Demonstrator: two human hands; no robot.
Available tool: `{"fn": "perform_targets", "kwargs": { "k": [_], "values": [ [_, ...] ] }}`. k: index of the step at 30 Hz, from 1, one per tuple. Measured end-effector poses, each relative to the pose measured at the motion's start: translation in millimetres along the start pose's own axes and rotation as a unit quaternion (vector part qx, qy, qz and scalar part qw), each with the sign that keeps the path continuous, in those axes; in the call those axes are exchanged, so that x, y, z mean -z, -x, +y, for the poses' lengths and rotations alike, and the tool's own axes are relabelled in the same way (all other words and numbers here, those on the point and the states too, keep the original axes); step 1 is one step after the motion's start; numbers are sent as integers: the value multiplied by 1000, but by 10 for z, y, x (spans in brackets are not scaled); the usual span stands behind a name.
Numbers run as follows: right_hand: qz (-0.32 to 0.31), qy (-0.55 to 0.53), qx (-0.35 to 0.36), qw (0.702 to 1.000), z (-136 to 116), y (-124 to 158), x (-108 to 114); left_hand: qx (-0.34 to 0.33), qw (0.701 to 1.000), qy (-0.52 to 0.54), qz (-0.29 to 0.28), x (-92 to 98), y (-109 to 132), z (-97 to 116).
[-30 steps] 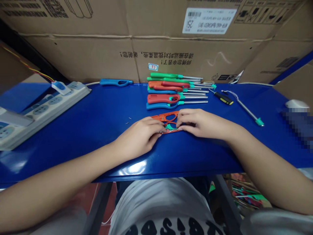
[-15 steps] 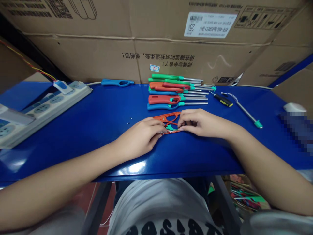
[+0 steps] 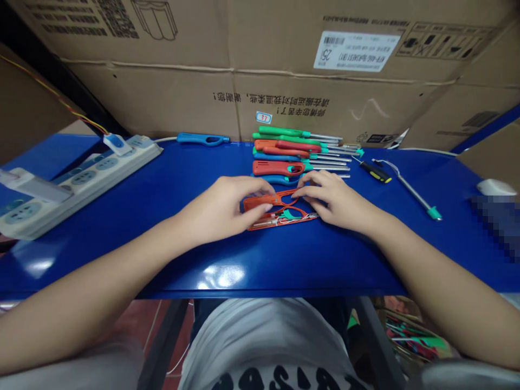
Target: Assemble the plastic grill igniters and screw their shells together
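Observation:
My left hand (image 3: 223,208) and my right hand (image 3: 335,200) meet over two orange lighter shell halves on the blue table (image 3: 170,189). The upper orange half (image 3: 264,201) is pinched between both hands, my left fingers at its left end and my right fingertips at its right end. Just below it lies the lower orange half (image 3: 280,218) with a teal trigger and thin metal parts inside. Behind them sits a stack of finished long lighters (image 3: 292,154) in green, orange and blue with metal tubes pointing right.
A single blue lighter (image 3: 202,140) lies at the back. A white power strip (image 3: 77,181) runs along the left. A black-and-yellow screwdriver (image 3: 376,171) and a metal tube with a teal tip (image 3: 416,195) lie at the right. Cardboard boxes (image 3: 260,70) wall the back.
Both hands have lifted the upper orange half clear of the lower one and shifted slightly left and toward the back. The camera view has tilted a little.

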State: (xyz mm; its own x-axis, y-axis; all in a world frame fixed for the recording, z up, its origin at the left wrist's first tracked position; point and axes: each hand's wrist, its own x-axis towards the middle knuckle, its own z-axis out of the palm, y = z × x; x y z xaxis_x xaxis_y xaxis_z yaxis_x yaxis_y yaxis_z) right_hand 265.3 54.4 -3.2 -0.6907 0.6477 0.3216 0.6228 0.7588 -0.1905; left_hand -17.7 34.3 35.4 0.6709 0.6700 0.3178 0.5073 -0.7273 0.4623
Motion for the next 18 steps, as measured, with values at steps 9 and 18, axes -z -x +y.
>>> {"fn": "perform_targets", "kwargs": {
  "k": [9,18],
  "values": [
    [18,-51,-26,998,-63,-35,29,-40,983,-177,-19,-60,-26,-207],
    [83,-342,-248,903,-125,-67,-50,-89,982,-167,22,-72,8,-156]
  ]
}}
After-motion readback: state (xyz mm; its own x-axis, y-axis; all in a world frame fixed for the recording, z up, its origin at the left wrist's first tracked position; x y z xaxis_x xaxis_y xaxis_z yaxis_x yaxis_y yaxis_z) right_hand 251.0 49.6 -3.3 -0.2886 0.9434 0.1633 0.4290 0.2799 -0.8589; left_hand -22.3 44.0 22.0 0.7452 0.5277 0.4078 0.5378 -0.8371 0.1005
